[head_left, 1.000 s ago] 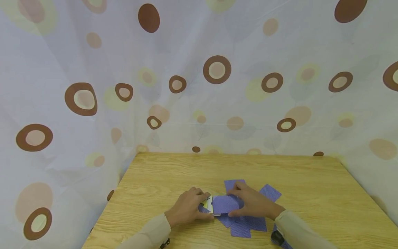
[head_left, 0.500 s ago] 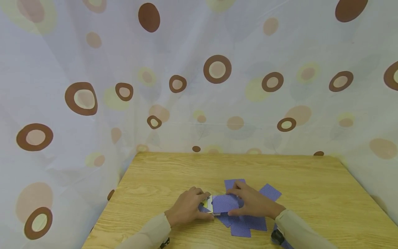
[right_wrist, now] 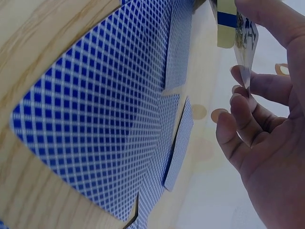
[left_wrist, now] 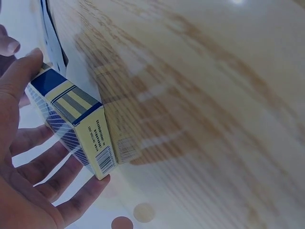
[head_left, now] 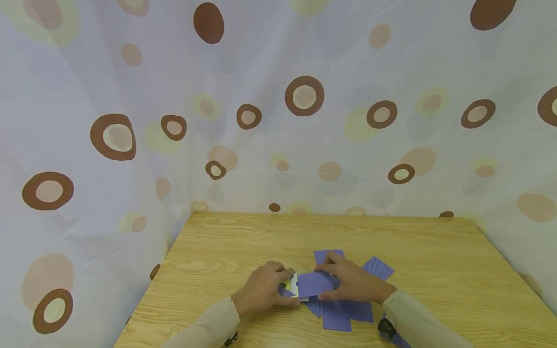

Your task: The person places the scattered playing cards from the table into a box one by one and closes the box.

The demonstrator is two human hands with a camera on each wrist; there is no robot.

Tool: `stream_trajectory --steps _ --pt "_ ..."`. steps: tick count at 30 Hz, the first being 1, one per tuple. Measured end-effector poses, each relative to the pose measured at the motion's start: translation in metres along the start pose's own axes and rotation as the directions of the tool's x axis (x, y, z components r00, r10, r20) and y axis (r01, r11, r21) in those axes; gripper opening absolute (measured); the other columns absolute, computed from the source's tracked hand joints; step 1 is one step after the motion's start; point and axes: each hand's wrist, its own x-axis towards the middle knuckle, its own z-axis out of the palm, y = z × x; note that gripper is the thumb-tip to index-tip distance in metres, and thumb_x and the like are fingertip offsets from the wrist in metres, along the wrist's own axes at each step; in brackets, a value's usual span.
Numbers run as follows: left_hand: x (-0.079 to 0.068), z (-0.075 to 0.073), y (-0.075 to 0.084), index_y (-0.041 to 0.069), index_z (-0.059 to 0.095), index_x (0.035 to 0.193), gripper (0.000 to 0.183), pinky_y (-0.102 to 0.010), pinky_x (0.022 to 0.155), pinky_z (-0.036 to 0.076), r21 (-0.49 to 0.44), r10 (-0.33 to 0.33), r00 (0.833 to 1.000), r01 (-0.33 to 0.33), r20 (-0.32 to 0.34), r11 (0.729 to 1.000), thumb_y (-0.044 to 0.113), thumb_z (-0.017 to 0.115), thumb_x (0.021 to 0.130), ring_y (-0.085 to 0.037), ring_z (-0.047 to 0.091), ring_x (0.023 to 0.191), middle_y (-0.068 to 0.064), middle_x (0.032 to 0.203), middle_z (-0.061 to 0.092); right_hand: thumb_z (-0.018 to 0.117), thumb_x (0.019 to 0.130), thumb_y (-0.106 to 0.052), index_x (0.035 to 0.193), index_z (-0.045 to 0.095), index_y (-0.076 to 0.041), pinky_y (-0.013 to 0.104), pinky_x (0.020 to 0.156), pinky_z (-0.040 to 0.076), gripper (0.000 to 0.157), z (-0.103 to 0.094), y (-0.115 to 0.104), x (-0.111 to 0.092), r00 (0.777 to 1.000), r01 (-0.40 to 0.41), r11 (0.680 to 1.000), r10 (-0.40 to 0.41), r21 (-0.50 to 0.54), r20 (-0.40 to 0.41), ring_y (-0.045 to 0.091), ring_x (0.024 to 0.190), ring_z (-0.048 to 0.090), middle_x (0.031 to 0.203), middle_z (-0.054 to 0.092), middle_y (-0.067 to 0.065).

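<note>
In the head view my left hand (head_left: 263,289) grips a small card box (head_left: 294,286) lying on the table. The left wrist view shows its blue and cream printed side and barcode end on the box (left_wrist: 90,119), with thumb and fingers around it. My right hand (head_left: 354,282) pinches a purple-blue backed playing card (head_left: 313,284) between thumb and fingers, its left end right at the box's opening. The printed face of this card (right_wrist: 246,43) shows in the right wrist view, beside the box's cream and blue edge (right_wrist: 226,36). Whether more cards lie behind it I cannot tell.
Several loose playing cards (head_left: 337,321) lie face down, overlapping, under and around my right hand. Another card (head_left: 377,268) sticks out at the right, and one (head_left: 398,341) lies under the right wrist. A wooden table (head_left: 243,237) spreads beneath, with a dotted curtain (head_left: 261,145) behind.
My right hand and the card have shifted very slightly left toward the box, and the card dips a little. The left hand and box stay in place.
</note>
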Motion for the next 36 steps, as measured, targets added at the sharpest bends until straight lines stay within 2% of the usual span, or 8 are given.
stream_trajectory --steps 6,9,13,16,25,31,36 --pt "0.0 0.002 0.0 0.012 0.067 0.137 0.081 -0.025 0.079 0.053 0.006 0.019 1.0 -0.019 -0.02 1.0 0.073 0.067 0.084 -0.016 0.062 0.104 -0.002 0.117 0.068 0.076 0.086 -0.06 0.134 0.067 -0.013 0.024 0.071 0.045 0.067 0.002 -0.007 0.005 1.0 -0.015 1.0 0.015 -0.015 0.008 0.01 0.086 0.046 0.107 0.044 -0.006" --pt "0.0 0.002 0.001 0.011 0.067 0.137 0.081 -0.023 0.077 0.052 0.007 0.028 0.999 -0.028 -0.025 1.0 0.073 0.068 0.084 -0.016 0.062 0.102 -0.002 0.116 0.069 0.075 0.086 -0.062 0.132 0.069 -0.014 0.023 0.067 0.044 0.067 0.004 -0.011 0.009 1.0 0.012 0.999 -0.012 -0.031 0.009 0.009 0.081 0.045 0.103 0.044 -0.004" --pt "0.0 0.003 0.003 0.012 0.067 0.136 0.08 -0.021 0.075 0.051 0.008 0.034 0.999 -0.034 -0.028 0.999 0.072 0.069 0.084 -0.015 0.062 0.101 -0.002 0.115 0.069 0.073 0.085 -0.065 0.129 0.07 -0.013 0.022 0.069 0.045 0.068 0.011 -0.01 0.014 0.999 0.047 0.997 -0.047 -0.06 0.004 0.005 0.081 0.045 0.102 0.044 -0.007" --pt "0.0 0.003 0.004 0.012 0.068 0.136 0.079 -0.021 0.076 0.052 0.01 0.033 0.999 -0.033 -0.028 0.999 0.072 0.069 0.084 -0.015 0.062 0.101 -0.001 0.115 0.069 0.073 0.085 -0.067 0.13 0.07 -0.013 0.022 0.072 0.045 0.07 0.017 -0.01 0.018 0.999 0.041 0.997 -0.041 -0.058 0.003 0.005 0.084 0.045 0.102 0.043 -0.009" --pt "0.002 0.003 0.006 0.013 0.068 0.135 0.078 -0.022 0.077 0.053 -0.005 0.028 0.999 -0.028 -0.024 1.0 0.071 0.07 0.084 -0.015 0.061 0.102 -0.001 0.115 0.069 0.07 0.083 -0.072 0.132 0.069 -0.014 0.022 0.071 0.042 0.076 0.025 -0.017 0.022 1.0 0.016 0.997 -0.017 -0.071 -0.008 0.006 0.083 0.043 0.101 0.041 -0.009" --pt "0.002 0.002 0.005 0.012 0.067 0.136 0.08 -0.022 0.075 0.052 0.002 0.017 1.0 -0.017 -0.015 1.0 0.072 0.068 0.084 -0.014 0.061 0.102 -0.001 0.116 0.069 0.07 0.085 -0.07 0.136 0.067 -0.012 0.023 0.071 0.043 0.077 0.024 -0.019 0.021 1.0 0.01 0.999 -0.01 -0.034 -0.009 0.009 0.085 0.046 0.104 0.044 -0.007" --pt "0.001 -0.001 0.006 0.013 0.068 0.136 0.079 -0.02 0.073 0.051 0.001 0.022 1.0 -0.022 -0.022 1.0 0.072 0.07 0.083 -0.014 0.061 0.1 -0.001 0.116 0.069 0.07 0.09 -0.062 0.143 0.062 -0.01 0.025 0.072 0.044 0.075 0.021 -0.013 0.015 0.999 0.027 0.998 -0.028 0.058 0.026 0.014 0.088 0.051 0.112 0.049 -0.005"
